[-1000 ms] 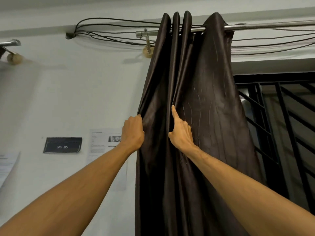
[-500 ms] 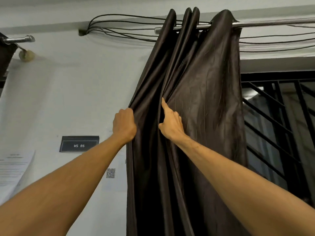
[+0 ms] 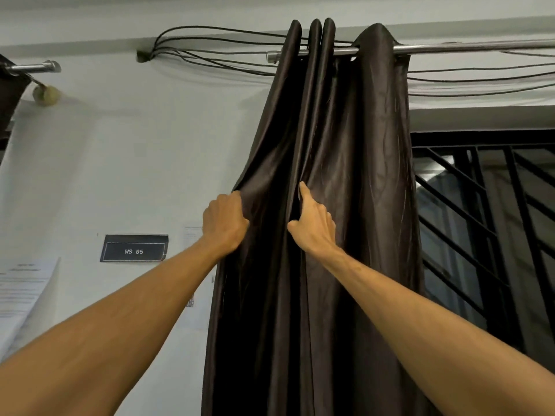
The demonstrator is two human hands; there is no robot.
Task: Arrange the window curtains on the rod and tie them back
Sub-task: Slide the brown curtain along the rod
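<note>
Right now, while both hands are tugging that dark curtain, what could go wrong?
The left hand grips the curtain, which is bunched near the open end of the rod; a hard sideways tug might slide a fold off. Black cables run close behind the rod, so the cloth could snag them. The right hand pinches a fold; pulling down hard might strain the rod.

Both forearms bare to frame edge; left hand [image 3: 223,223], right hand [image 3: 313,228] bare.

Curtain [image 3: 345,163]: dark glossy cloth, fine creases. Rod [image 3: 468,48]: shiny metal.
</note>
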